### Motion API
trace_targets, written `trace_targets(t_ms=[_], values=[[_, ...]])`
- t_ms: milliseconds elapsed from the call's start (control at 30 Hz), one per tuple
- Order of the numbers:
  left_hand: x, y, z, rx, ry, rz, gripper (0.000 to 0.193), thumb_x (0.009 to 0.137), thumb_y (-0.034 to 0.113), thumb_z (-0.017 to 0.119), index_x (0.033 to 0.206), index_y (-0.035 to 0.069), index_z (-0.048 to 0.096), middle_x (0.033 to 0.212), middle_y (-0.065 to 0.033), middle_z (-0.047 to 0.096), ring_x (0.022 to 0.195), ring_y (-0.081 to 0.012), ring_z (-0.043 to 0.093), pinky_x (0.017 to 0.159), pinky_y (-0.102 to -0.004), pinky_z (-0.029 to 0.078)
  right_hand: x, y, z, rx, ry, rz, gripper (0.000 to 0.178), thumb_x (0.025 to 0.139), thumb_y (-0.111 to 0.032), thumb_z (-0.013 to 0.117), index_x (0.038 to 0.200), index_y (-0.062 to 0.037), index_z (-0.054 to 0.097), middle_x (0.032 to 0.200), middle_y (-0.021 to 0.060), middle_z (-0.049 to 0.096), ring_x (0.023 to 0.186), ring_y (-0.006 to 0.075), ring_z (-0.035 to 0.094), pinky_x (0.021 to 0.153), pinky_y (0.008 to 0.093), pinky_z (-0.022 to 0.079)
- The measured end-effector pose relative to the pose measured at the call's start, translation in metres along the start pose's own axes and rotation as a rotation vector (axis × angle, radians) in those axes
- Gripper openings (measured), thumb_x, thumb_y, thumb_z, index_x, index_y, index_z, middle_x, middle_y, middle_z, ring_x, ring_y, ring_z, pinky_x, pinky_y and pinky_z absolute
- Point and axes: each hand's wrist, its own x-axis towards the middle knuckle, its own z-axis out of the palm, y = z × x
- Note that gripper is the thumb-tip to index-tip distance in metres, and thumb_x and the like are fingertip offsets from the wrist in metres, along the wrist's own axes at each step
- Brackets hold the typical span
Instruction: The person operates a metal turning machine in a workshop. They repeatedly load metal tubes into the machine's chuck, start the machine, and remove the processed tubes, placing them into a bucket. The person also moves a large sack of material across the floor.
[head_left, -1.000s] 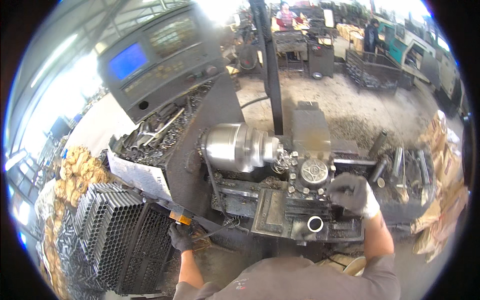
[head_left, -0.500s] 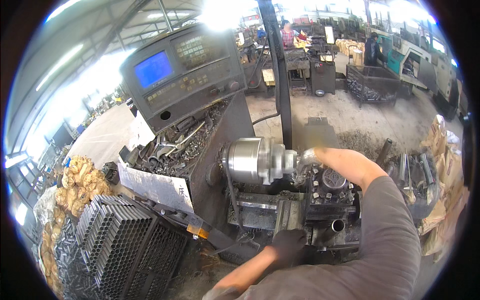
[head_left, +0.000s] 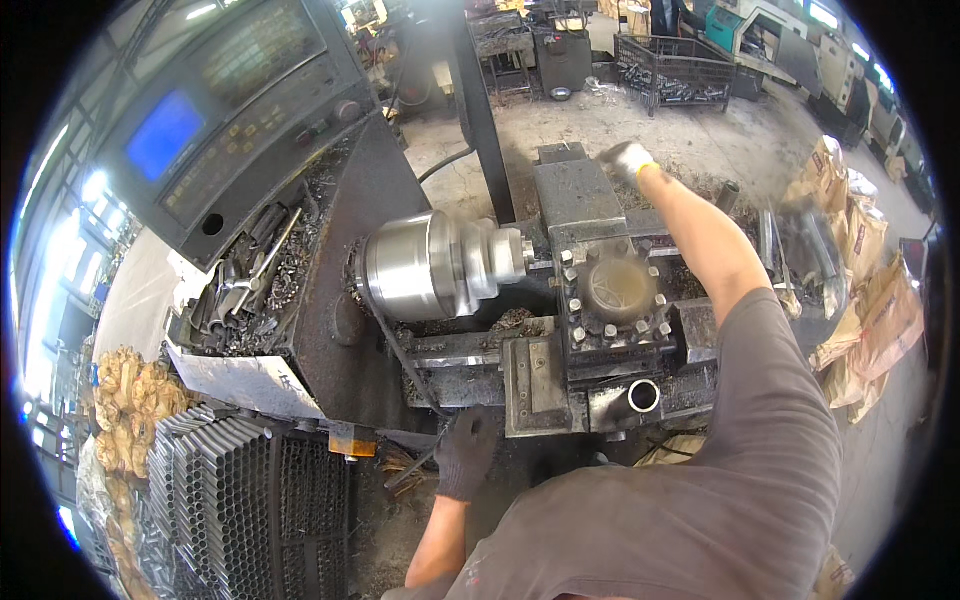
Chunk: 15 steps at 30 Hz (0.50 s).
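Observation:
My left hand [head_left: 467,455], in a dark glove, is at the front of the lathe below the bed. Its fingers look curled, and a thin dark rod [head_left: 412,467] shows beside it; what is inside the hand is hidden. My right hand [head_left: 628,160], in a pale glove, reaches past the tool post [head_left: 614,290] to the far side of a dark metal block [head_left: 578,195]. Motion smears its fingers. The shiny chuck [head_left: 410,268] stands to the left of the tool post, its stepped jaws blurred as in turning. A short open tube [head_left: 643,396] sticks out of the holder nearest me.
Left of the chuck stands the control panel [head_left: 250,120] with its blue screen; tools and metal chips fill the tray [head_left: 250,290] below. Stacked steel tubes [head_left: 215,480] sit lower left. Paper sacks [head_left: 870,290] line the right. A wire bin [head_left: 680,75] stands farther back.
My right hand has gone from beside the chuck jaws to the far side behind the tool post. My left hand has shifted left from the slide's front. The view has tilted down.

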Motion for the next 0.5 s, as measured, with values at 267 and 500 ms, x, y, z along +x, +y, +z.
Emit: trace_targets(t_ms=[267, 500], values=[[-0.021, -0.037, 0.029, -0.049, -0.063, -0.069, 0.030, 0.097, 0.030, 0.070, 0.118, 0.010, 0.071, 0.109, -0.0181, 0.075, 0.102, -0.0424, 0.071, 0.088, -0.0520, 0.056, -0.073, -0.135, 0.079, -0.134, -0.419, -0.665, 0.040, 0.083, -0.040, 0.086, 0.082, -0.0003, 0.079, 0.076, 0.0084, 0.076, 0.070, 0.0218, 0.071, 0.061, 0.0396, 0.055], [-0.008, -0.038, 0.025, 0.163, -0.080, -0.323, 0.037, 0.097, 0.033, 0.069, 0.126, 0.011, 0.068, 0.124, -0.0225, 0.071, 0.113, -0.0445, 0.069, 0.093, -0.0547, 0.055, -0.007, -0.108, 0.091, -0.190, -0.951, -0.742, 0.048, 0.083, -0.044, 0.084, 0.112, -0.0069, 0.079, 0.110, 0.0148, 0.079, 0.098, 0.0245, 0.076, 0.081, 0.0404, 0.060]])
